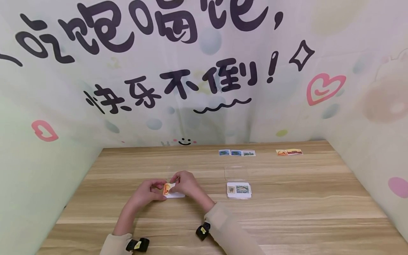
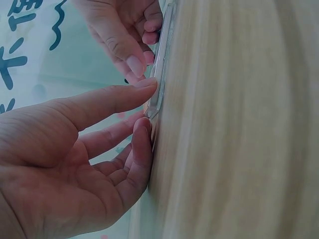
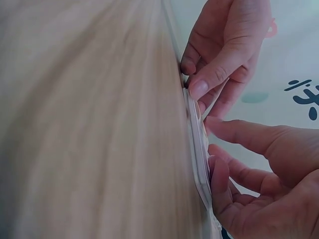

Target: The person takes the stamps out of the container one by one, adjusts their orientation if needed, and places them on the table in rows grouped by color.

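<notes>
A small orange stamp (image 1: 167, 189) lies on the left part of a white card in a flat clear case (image 1: 177, 196), left of the table's middle. My left hand (image 1: 144, 191) grips the case's left end, its thumb at the near corner and curled fingers at the far side; the left wrist view shows this thumb (image 2: 147, 83) on the case edge. My right hand (image 1: 188, 184) reaches over from the right and pinches at the stamp's right part with thumb and fingers. In the right wrist view, the right thumb tip (image 3: 215, 124) meets the stamp's edge.
To the right lies a second clear case with two stamps (image 1: 243, 189) on white card, a clear lid (image 1: 236, 173) behind it. Farther back are a row of blue and pale stamps (image 1: 236, 153) and an orange-red pair (image 1: 289, 152). A printed cloth (image 1: 143, 124) backs the wooden table (image 1: 302, 212).
</notes>
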The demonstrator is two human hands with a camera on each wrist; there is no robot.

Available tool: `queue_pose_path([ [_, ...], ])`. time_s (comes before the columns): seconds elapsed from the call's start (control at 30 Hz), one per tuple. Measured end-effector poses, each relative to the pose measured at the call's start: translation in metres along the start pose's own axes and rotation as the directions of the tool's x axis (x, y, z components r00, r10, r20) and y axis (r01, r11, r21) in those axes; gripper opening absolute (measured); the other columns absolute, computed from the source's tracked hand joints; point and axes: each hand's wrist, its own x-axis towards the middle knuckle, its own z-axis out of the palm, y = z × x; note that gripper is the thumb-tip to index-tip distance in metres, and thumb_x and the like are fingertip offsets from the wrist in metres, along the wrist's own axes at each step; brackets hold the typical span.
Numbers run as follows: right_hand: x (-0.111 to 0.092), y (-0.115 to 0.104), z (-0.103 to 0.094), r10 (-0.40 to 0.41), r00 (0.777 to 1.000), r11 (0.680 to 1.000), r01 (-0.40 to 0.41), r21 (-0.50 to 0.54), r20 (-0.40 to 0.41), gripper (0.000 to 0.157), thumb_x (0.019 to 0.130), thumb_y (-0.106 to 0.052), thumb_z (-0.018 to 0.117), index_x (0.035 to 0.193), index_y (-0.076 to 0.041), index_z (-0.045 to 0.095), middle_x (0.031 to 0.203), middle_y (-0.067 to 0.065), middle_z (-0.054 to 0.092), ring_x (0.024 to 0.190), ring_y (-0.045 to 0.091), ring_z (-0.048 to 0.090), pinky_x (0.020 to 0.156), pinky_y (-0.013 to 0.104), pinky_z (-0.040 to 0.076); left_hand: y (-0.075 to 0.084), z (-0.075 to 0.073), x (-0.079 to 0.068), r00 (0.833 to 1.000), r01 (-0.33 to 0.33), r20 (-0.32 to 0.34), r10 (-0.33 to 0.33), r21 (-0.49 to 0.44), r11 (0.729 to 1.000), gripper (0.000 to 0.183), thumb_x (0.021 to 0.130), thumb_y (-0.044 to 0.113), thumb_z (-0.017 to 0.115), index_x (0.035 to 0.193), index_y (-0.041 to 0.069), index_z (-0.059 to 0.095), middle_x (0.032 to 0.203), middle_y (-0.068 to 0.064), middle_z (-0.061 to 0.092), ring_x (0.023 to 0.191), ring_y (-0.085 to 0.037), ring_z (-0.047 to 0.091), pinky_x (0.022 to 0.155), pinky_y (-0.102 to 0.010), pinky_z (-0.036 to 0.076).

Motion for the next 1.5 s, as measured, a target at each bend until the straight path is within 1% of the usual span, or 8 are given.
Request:
queue_pose_path([
  [0.3,0.0,-0.0011,0.003,0.01,1.0,0.999,-0.011,-0.047,-0.02,0.026,0.074,0.005,0.089,0.094,-0.001,0.074,0.066,-0.003,0.05,0.059,0.009,0.044,0.053,0.019,0.034,0.0012,0.0,-0.0004,1.0,0.002,-0.002,-0.002,0.001,1.0,0.056,0.084,-0.003,0.082,0.134,-0.016,0.06,0.116,-0.023,0.066,0.09,-0.021,0.062,0.075,-0.026,0.053],
  [0.6,0.0006,-0.0006,0.0039,0.011,1.0,0.999,-0.012,-0.052,-0.021,0.025,0.076,0.007,0.087,0.095,0.0,0.073,0.065,-0.003,0.049,0.057,0.008,0.043,0.052,0.019,0.033,0.0026,0.0003,-0.001,1.0,0.003,-0.01,-0.003,-0.005,1.0,0.056,0.083,-0.004,0.083,0.133,-0.015,0.061,0.114,-0.022,0.066,0.091,-0.02,0.061,0.075,-0.026,0.052],
  [0.97,-0.0003,-0.0011,0.0025,0.003,1.0,1.0,-0.003,0.001,-0.03,0.026,0.075,0.012,0.085,0.094,0.0,0.071,0.065,-0.003,0.05,0.058,0.008,0.044,0.053,0.019,0.035,0.0057,0.0005,-0.003,1.0,0.009,-0.005,-0.009,-0.011,1.0,0.058,0.083,-0.004,0.083,0.134,-0.016,0.06,0.114,-0.022,0.066,0.09,-0.021,0.062,0.075,-0.026,0.053],
  [1.2,0.0001,0.0015,0.0011,-0.023,0.999,1.0,0.023,0.001,-0.039,0.026,0.072,0.013,0.085,0.091,0.001,0.071,0.068,-0.003,0.052,0.06,0.009,0.047,0.055,0.018,0.037,0.0059,0.0005,-0.002,1.0,0.012,-0.008,-0.012,-0.006,1.0,0.057,0.082,-0.004,0.083,0.133,-0.016,0.06,0.113,-0.021,0.067,0.089,-0.02,0.062,0.075,-0.027,0.053],
  [1.5,0.0025,0.0058,-0.0008,-0.032,0.999,0.998,0.034,0.061,-0.033,0.026,0.071,0.018,0.081,0.089,0.003,0.07,0.074,0.003,0.059,0.066,0.01,0.051,0.059,0.018,0.041,0.0047,-0.0001,-0.0015,1.0,0.005,0.001,-0.005,-0.011,1.0,0.057,0.083,-0.003,0.083,0.133,-0.017,0.059,0.114,-0.022,0.067,0.09,-0.021,0.064,0.074,-0.027,0.053],
])
